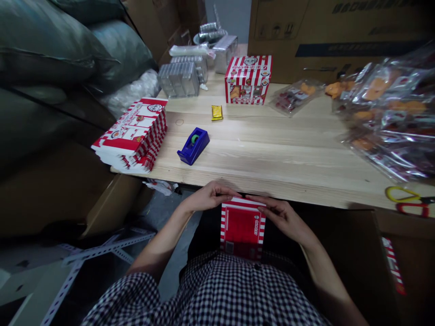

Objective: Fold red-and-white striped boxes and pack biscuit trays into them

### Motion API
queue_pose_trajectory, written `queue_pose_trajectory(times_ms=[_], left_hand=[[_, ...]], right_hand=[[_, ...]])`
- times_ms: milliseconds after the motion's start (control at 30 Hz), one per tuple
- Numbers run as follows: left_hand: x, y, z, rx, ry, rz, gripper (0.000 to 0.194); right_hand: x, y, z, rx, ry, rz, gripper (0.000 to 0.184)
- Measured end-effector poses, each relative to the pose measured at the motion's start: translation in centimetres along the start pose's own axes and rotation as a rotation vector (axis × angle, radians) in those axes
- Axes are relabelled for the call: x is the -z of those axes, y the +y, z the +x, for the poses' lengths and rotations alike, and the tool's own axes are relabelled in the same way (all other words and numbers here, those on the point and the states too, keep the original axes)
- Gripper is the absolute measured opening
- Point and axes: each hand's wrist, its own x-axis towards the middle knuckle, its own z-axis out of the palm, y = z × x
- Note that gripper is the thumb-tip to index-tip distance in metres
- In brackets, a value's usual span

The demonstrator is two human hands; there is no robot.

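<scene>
A red box with red-and-white striped edges (243, 231) is held at my lap, just below the table's front edge. My left hand (217, 196) grips its upper left edge between thumb and fingers. At the upper right corner, my right hand (280, 215) has its fingers around the box's edge. The side of the box facing me is mostly plain red with small white print. On the table ahead stand a blue tape dispenser (193, 146) and a small gold packet (216, 112). The far side of the box is hidden from me.
A stack of flat striped cartons (136, 131) lies at the left. An assembled striped box (248, 80) stands at the back, near clear plastic packs (179, 79). Bagged toys (390, 113) pile up on the right, with scissors (408, 199) at the table's right edge.
</scene>
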Motion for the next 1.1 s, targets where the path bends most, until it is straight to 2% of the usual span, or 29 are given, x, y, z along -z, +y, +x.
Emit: queue_pose_trajectory(times_ms=[233,367,467,567,667,800,900,1000,1100], left_hand=[[-0.9,0.2,-1.8,-0.134,0.047,0.227,0.04],[-2.0,-0.6,-2.4,-0.169,0.136,0.18,0.04],[-2.7,-1.5,-2.4,-0.143,0.208,0.133,0.035],[-2.9,-2.2,-2.2,-0.108,0.227,0.089,0.032],[-2.8,-2.5,-1.8,-0.096,0.244,0.057,0.031],[-2.9,-2.2,-1.3,-0.169,0.293,0.082,0.03],[-3.3,-1.5,-1.6,-0.178,0.386,0.06,0.026],[-3.8,-1.1,-2.3,-0.158,0.486,0.036,0.021],[-4.5,-1.3,-2.7,-0.166,0.505,0.038,0.017]], right_hand=[[-0.3,0.3,-0.2,0.036,0.047,-0.017,0.035],[-0.5,0.8,-0.3,0.058,0.072,-0.05,0.032],[-0.6,1.2,-0.4,0.074,0.056,-0.043,0.03],[-0.7,1.4,-0.4,0.08,0.043,-0.031,0.028],[-1.2,1.5,-0.2,0.072,0.094,-0.025,0.028],[-2.0,1.6,0.3,0.059,0.225,0.008,0.023],[-2.3,1.3,0.2,0.05,0.303,0.046,0.017],[-2.3,0.5,-0.4,0.015,0.285,0.065,0.014],[-2.4,0.2,-0.8,-0.002,0.252,0.096,0.014]])
